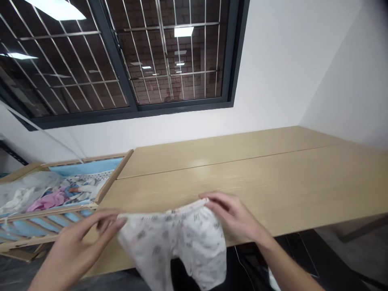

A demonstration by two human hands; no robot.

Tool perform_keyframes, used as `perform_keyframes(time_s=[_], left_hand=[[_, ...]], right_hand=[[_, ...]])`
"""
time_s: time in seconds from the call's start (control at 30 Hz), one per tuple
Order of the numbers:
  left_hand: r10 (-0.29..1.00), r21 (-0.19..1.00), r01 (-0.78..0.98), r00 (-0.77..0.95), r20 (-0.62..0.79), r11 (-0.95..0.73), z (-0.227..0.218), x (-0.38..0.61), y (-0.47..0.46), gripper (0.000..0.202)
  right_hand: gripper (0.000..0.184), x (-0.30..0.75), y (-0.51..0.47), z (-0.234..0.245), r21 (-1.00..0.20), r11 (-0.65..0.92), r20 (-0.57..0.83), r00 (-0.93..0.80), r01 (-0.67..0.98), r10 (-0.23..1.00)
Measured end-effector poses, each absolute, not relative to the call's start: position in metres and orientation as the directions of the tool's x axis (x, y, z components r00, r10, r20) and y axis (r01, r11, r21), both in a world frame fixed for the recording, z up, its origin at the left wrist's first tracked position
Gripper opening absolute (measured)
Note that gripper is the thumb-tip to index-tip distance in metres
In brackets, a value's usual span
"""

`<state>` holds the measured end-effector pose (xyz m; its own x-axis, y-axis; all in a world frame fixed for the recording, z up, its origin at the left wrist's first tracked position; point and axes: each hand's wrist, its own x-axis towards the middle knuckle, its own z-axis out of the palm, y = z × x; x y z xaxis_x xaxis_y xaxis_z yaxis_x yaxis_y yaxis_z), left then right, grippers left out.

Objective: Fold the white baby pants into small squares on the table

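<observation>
A small pair of white baby pants (200,242) with a grey print hangs between my hands by its elastic waistband. My left hand (81,242) pinches the waistband's left corner between thumb and fingers. At the opposite corner, my right hand (232,212) grips the band the same way. The waist lies over the near edge of the wooden table (257,182), and both legs droop below that edge, slightly blurred. The lower end of the left leg runs out of the picture.
To the left stands a wooden crib (121,171) with a blue lining, holding a pile of clothes (54,198) and a clear plastic bag (39,180). A white wall and a barred window (169,52) rise behind the table. Dark floor and a thin cable show below its front edge.
</observation>
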<state>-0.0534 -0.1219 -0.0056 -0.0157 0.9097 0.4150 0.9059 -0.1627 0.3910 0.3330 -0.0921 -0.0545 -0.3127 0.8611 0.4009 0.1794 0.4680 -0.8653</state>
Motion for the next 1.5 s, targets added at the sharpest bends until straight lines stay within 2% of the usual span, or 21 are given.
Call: perform_keyframes(time_s=[0.1,0.2,0.3,0.4,0.57,0.6,0.77,0.87,0.97,1.1,1.23,1.43,1.5], left_hand=[[0.921,0.472,0.831,0.112,0.373,-0.292,0.004,-0.022,-0.066,0.044],[0.933,0.493,0.804,0.205,0.295,-0.332,-0.013,0.0,0.006,0.04],[0.968,0.456,0.857,0.17,0.184,-0.238,-0.044,0.015,0.073,0.029],[0.991,0.418,0.901,0.081,0.103,-0.118,-0.075,0.031,0.122,0.021],[0.997,0.335,0.941,-0.066,0.026,0.054,-0.112,0.059,0.152,0.033],[0.997,0.318,0.945,-0.08,0.017,0.071,-0.117,0.064,0.152,0.036],[0.996,0.226,0.972,-0.082,0.044,0.07,-0.119,0.092,0.138,0.039],[0.997,0.181,0.983,0.017,0.079,-0.031,-0.111,0.12,0.11,0.039],[0.981,0.177,0.965,0.195,-0.001,-0.192,-0.115,0.162,0.056,0.039],[0.9,0.241,0.898,0.41,-0.147,-0.369,-0.143,0.219,-0.025,0.054],[0.849,0.309,0.867,0.47,-0.241,-0.392,-0.167,0.249,-0.061,0.052],[0.865,0.387,0.852,0.455,-0.212,-0.353,-0.163,0.236,-0.057,0.034],[0.885,0.523,0.796,0.438,-0.155,-0.303,-0.155,0.218,-0.06,0.035]], right_hand=[[0.031,0.346,-0.034,-0.051,-0.853,0.443,0.377,-0.263,0.275,0.888],[0.03,0.349,0.038,-0.07,-0.85,0.391,0.331,-0.221,0.352,0.917],[0.022,0.346,0.106,-0.1,-0.822,0.26,0.222,-0.136,0.507,0.966],[0.018,0.337,0.157,-0.129,-0.796,0.175,0.164,-0.072,0.58,0.984],[0.011,0.323,0.206,-0.17,-0.731,0.083,0.125,0.013,0.677,0.992],[0.009,0.321,0.211,-0.178,-0.718,0.066,0.117,0.026,0.693,0.993],[0.024,0.321,0.222,-0.214,-0.67,0.014,0.094,0.066,0.742,0.993],[0.024,0.327,0.229,-0.221,-0.653,-0.004,0.066,0.062,0.757,0.996],[0.022,0.336,0.242,-0.217,-0.642,-0.012,0.0,0.016,0.767,1.0],[0.018,0.342,0.253,-0.21,-0.635,-0.015,-0.062,-0.032,0.772,0.998],[0.015,0.338,0.248,-0.208,-0.624,-0.033,-0.048,0.004,0.781,0.999],[0.016,0.332,0.237,-0.189,-0.633,-0.019,-0.029,0.001,0.774,1.0],[0.018,0.327,0.238,-0.174,-0.646,0.003,-0.024,-0.024,0.763,0.999]])
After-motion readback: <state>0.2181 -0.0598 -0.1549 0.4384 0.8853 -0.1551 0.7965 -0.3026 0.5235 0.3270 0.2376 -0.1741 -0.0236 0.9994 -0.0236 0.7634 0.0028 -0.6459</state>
